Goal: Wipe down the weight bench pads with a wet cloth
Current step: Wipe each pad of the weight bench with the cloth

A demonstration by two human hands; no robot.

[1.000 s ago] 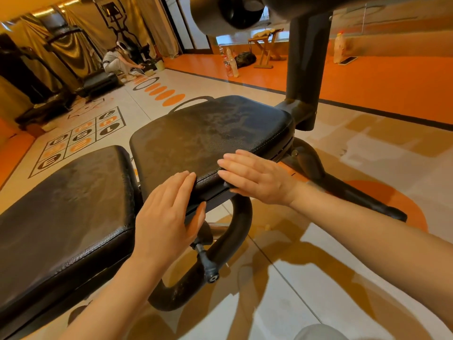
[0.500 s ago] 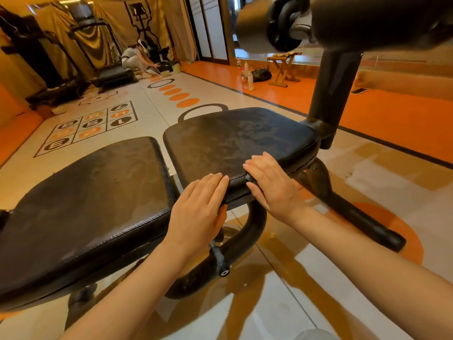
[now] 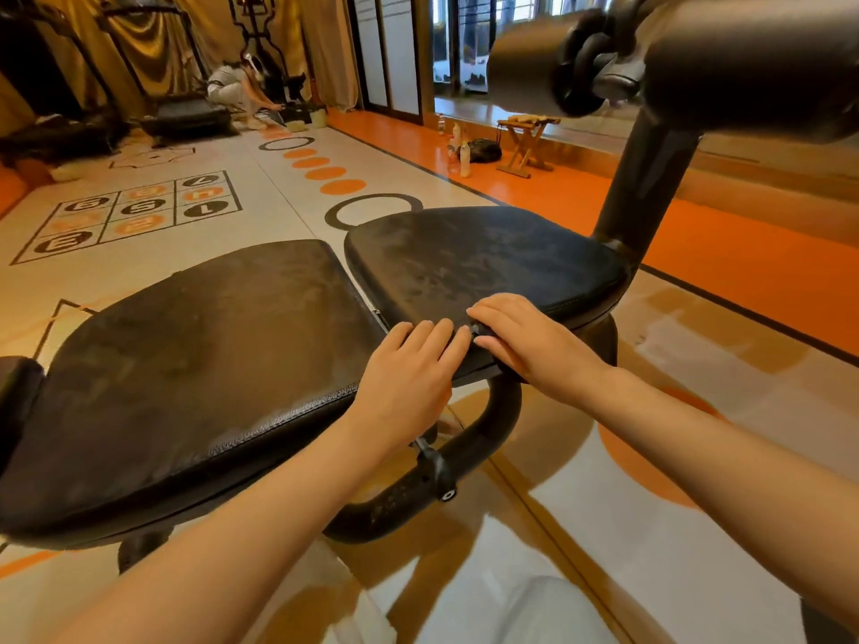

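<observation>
Two black bench pads lie side by side: a long back pad (image 3: 209, 355) on the left and a shorter seat pad (image 3: 488, 258) on the right, both with a dull, streaky surface. My left hand (image 3: 409, 378) rests with straight fingers on the near edge of the seat pad, close to the gap between the pads. My right hand (image 3: 534, 341) lies right beside it on the same edge, fingers laid over the rim and touching the left fingertips. No cloth shows in either hand. A black roller pad (image 3: 743, 53) hangs at the top right.
A curved black frame tube (image 3: 492, 425) with an adjusting knob (image 3: 437, 471) runs under the seat. A black post (image 3: 646, 178) rises behind the seat. A person crouches by treadmills at the back (image 3: 232, 86). Bottles (image 3: 458, 153) and a wooden stool (image 3: 527, 141) stand on the orange floor.
My hands have drawn together along the seat pad's near edge until the fingertips touch. The view has risen and swung left, showing more of the back pad.
</observation>
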